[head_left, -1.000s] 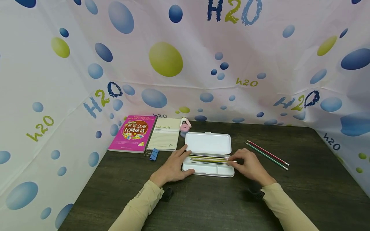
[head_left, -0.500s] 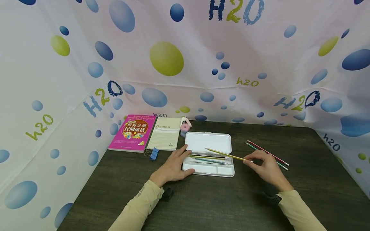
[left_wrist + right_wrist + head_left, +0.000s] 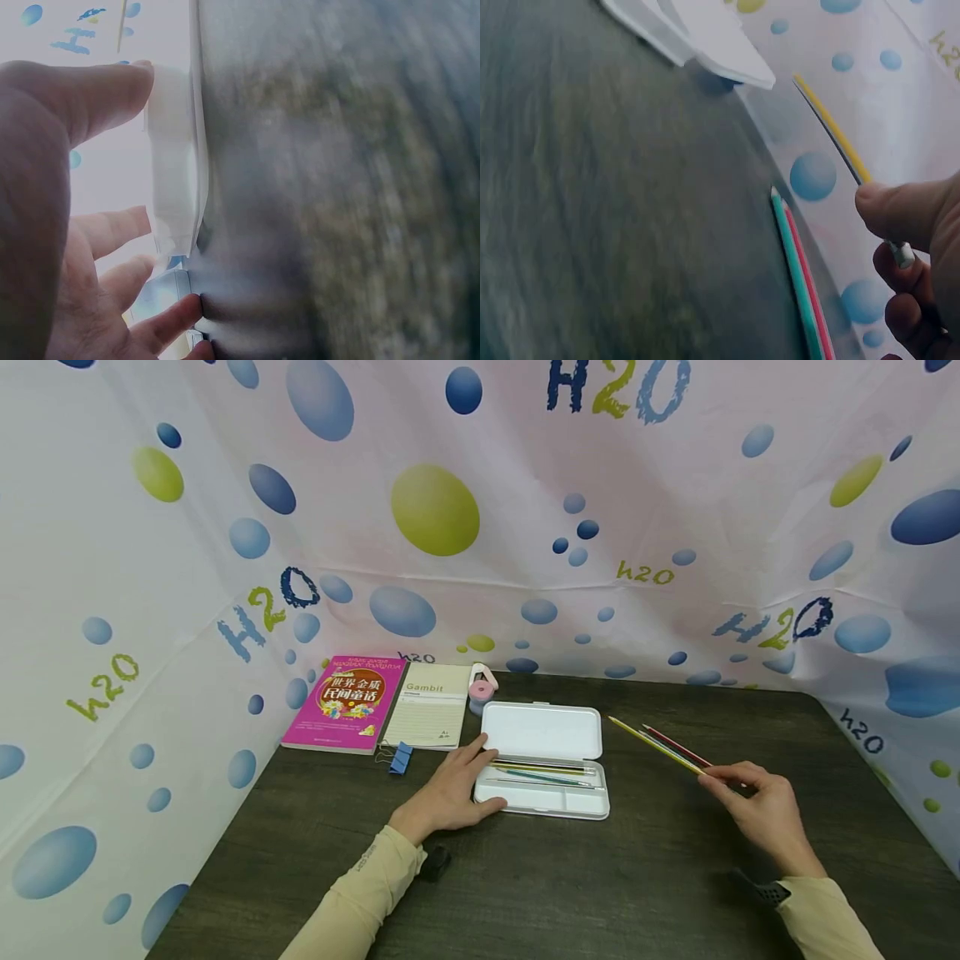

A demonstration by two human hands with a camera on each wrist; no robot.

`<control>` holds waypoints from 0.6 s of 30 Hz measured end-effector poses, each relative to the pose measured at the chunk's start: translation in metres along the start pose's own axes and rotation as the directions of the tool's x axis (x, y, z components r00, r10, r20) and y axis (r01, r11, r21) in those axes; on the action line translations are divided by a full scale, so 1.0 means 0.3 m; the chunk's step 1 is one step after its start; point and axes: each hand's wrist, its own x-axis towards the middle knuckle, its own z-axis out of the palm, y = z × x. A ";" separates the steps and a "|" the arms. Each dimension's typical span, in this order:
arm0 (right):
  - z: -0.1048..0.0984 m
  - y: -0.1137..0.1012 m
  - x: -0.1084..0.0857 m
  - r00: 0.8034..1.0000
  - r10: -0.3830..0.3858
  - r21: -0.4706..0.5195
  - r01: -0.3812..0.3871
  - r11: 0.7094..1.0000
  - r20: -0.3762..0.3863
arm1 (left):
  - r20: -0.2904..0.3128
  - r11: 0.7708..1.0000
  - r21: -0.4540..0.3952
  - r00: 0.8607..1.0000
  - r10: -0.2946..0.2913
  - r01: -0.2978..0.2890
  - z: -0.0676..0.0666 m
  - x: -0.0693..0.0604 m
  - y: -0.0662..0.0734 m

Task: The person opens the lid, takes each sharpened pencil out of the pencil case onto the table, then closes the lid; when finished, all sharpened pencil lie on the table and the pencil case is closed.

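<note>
An opened white pencil case [image 3: 540,732] lies on the dark table, with several pencils [image 3: 543,777] in its lower half. My left hand [image 3: 450,789] rests at the case's left side, thumb at the front edge and fingers spread. To the right, my right hand [image 3: 765,810] pinches a yellow pencil [image 3: 652,743] near its end, above the table. In the right wrist view the same yellow pencil [image 3: 832,131] is held between thumb and fingers, while a green pencil [image 3: 795,270] and a red pencil [image 3: 810,285] lie side by side on the table.
A pink book [image 3: 348,706] and a cream notebook [image 3: 427,706] lie at the back left, with a blue binder clip [image 3: 401,758] before them. Behind the case stands a pink and white item [image 3: 482,689]. A patterned sheet [image 3: 525,527] hangs behind the table.
My right hand has lifted the yellow pencil out of the case and carried it right, over the red and green pencils. My left hand has stayed at the case.
</note>
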 end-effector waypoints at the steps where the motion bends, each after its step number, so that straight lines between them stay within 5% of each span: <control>1: -0.003 0.011 -0.004 1.000 0.002 -0.010 -0.002 1.000 -0.011 | -0.002 1.000 -0.002 1.000 0.001 -0.001 -0.001 0.000 0.001; 7: -0.017 0.066 -0.024 0.999 0.007 -0.078 -0.010 0.997 -0.044 | -0.004 1.000 -0.001 1.000 0.006 -0.006 0.000 0.000 0.002; 18: -0.014 0.104 -0.051 0.998 0.060 -0.144 -0.059 0.988 0.007 | -0.001 1.000 0.000 1.000 -0.004 0.004 0.003 0.001 0.003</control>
